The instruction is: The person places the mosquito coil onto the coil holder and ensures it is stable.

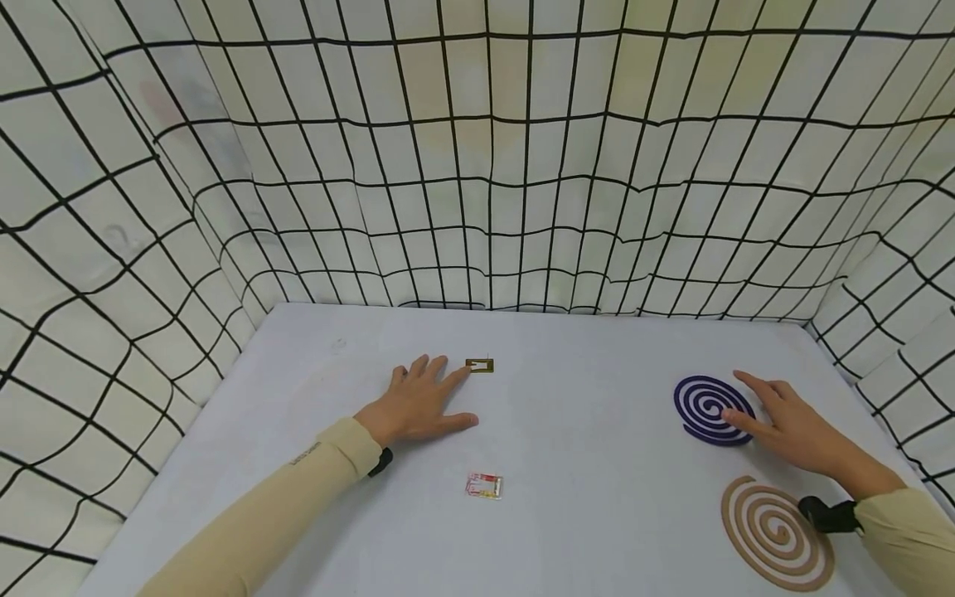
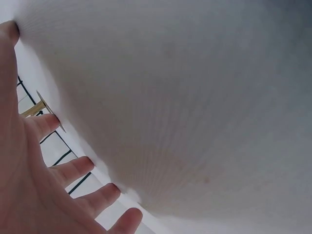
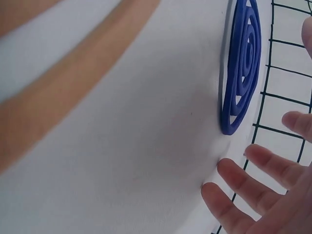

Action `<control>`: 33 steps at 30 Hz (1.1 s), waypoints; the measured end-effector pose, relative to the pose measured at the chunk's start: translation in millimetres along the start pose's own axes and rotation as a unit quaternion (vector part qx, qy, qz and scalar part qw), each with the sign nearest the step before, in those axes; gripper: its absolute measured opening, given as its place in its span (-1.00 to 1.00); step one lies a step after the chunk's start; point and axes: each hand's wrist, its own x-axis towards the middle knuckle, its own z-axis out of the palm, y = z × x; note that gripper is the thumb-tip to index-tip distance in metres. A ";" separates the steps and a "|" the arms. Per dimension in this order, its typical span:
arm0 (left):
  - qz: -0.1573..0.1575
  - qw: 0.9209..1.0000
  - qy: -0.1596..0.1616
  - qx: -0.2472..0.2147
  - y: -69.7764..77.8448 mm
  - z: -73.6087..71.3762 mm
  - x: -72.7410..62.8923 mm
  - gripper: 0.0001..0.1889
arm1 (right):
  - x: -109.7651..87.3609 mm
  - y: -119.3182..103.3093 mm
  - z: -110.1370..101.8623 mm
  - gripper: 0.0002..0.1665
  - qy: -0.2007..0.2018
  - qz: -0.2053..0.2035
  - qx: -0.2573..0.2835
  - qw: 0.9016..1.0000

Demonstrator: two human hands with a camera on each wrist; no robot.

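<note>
Nearest, on the right of the white bench point(image 1: 589, 481), lies a flat tan spiral coil point(image 1: 778, 535), its right rim partly covered by the black wrist strap point(image 1: 828, 516). Well to its left sits a small red, white and yellow flat packet point(image 1: 484, 486), with bare bench between. A little farther off, the right hand point(image 1: 797, 429) holds nothing, its fingers loosely apart; from the head view its thumb overlaps the right side of a dark blue flat spiral coil point(image 1: 712, 408). The left hand point(image 1: 419, 405) has its fingers spread wide, index fingertip at the left end of a small brass-coloured rectangular piece point(image 1: 489, 366) with a cut-out. Beyond and on both sides rise white walls with black grid netting point(image 1: 489, 178).
</note>
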 end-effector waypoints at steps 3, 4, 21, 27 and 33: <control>0.001 1.000 0.001 -0.001 -0.6 1.0 -0.3 -0.08 | 1.7 -0.4 -1.0 0.08 -0.002 0.007 0.005 1.000; 0.001 1.000 0.002 -0.002 -0.8 1.3 -0.5 -0.08 | 2.4 -0.5 -1.4 0.09 -0.003 0.009 0.006 1.000; 0.011 1.000 0.004 -0.015 -3.8 -0.6 -1.9 -0.08 | 13.1 -6.6 -2.1 0.11 -0.007 0.045 -0.004 0.999; 0.010 1.000 -0.012 -0.006 -1.6 2.3 1.6 -0.07 | 13.7 -4.9 -2.3 0.07 -0.020 0.065 0.009 0.998; -0.001 1.000 -0.019 -0.003 -1.8 3.2 1.2 -0.07 | 19.7 -5.9 -3.5 0.12 -0.035 0.081 0.025 0.996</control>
